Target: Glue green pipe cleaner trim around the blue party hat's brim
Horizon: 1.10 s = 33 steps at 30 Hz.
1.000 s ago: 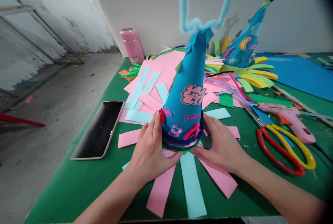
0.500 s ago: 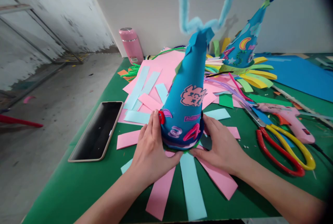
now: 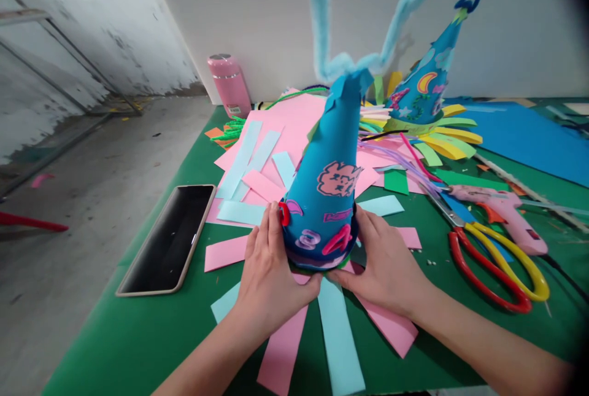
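A blue paper cone hat [image 3: 329, 156] stands upright on the green table, with a pink drawn cutout and several small stickers on its side. From its tip rises a light blue fuzzy pipe cleaner [image 3: 322, 21], cut off at the top of the view. Pink and light blue paper strips [image 3: 338, 334] fan out flat around its base. My left hand [image 3: 267, 261] is wrapped round the lower left of the cone, beside a red piece. My right hand [image 3: 384, 261] grips the lower right. Both thumbs lie at the front of the base; some fingertips are hidden behind the cone.
A phone [image 3: 170, 239] lies at the left, with a pink thermos [image 3: 230, 86] at the back. Scissors [image 3: 488, 261] and a pink glue gun [image 3: 510, 205] rest on the right. Behind stand a second decorated cone hat [image 3: 421, 86], pink sheets [image 3: 294, 116] and blue paper [image 3: 519, 132].
The view has tilted and shifted slightly, so more of the light blue pipe cleaner shows at the top. Both hands keep the same hold on the cone hat.
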Tool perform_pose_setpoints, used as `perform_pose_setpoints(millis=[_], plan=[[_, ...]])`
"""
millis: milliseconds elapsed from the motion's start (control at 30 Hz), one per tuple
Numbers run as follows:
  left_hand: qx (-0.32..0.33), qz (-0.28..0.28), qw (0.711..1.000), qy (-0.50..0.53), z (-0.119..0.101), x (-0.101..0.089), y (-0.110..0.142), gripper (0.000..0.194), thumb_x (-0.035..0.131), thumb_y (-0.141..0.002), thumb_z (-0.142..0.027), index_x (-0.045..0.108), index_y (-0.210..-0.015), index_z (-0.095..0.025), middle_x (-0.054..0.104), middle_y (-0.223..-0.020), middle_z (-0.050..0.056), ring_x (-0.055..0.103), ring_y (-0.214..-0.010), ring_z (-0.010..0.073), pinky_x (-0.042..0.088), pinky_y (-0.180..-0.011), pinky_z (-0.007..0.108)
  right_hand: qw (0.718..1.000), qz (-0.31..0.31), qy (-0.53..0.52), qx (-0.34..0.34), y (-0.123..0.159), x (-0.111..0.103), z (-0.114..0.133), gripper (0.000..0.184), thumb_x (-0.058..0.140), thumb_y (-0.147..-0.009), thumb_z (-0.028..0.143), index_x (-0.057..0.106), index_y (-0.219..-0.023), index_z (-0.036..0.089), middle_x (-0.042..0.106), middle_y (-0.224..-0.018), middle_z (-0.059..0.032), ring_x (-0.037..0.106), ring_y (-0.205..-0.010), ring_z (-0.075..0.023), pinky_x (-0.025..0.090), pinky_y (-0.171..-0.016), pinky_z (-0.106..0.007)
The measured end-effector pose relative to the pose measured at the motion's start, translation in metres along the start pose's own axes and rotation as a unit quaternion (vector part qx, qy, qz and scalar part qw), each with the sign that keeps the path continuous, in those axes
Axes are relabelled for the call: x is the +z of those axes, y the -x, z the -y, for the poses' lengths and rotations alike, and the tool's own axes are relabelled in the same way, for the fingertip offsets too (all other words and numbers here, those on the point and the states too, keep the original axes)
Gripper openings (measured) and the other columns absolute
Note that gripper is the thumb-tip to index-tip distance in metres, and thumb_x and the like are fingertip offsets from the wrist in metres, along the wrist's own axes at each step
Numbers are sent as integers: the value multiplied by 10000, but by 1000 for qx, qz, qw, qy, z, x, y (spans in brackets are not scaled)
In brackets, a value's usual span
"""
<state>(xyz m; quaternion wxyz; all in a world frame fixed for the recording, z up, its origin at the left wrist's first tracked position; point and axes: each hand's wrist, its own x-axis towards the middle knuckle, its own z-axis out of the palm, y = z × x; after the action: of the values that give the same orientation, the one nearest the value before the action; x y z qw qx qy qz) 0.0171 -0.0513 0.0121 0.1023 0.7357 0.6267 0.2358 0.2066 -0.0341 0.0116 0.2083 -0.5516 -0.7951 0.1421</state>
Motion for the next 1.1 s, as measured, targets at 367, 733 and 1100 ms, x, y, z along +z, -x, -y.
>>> perform_pose_setpoints(millis=[367,733,1100], plan=[[-3,3,1000,1,3,0,1,1073,630,-596,-355,-51,-1396,-139,286,-1391,197,279,-1284,354,305,-996,542,999,-14,16,25,2,2,9,891,599,-604,508,271,-1347,140,488,-1217,-167,451,-1104,-347,411,-829,-501],[-1,25,1000,14,4,-4,0,1070,629,-629,-322,-111,-1386,-164,286,-1390,213,296,-1277,369,320,-971,559,998,5,26,62,-2,0,16,947,599,-590,488,221,-1376,118,478,-1225,-162,434,-1116,-331,404,-837,-486],[6,8,1000,-4,7,-1,2,1047,612,-634,-325,-81,-1396,-137,302,-1387,203,313,-1270,352,333,-981,531,998,-7,16,67,-2,2,16,922,624,-566,459,258,-1354,151,483,-1205,-144,433,-1111,-316,389,-842,-469]])
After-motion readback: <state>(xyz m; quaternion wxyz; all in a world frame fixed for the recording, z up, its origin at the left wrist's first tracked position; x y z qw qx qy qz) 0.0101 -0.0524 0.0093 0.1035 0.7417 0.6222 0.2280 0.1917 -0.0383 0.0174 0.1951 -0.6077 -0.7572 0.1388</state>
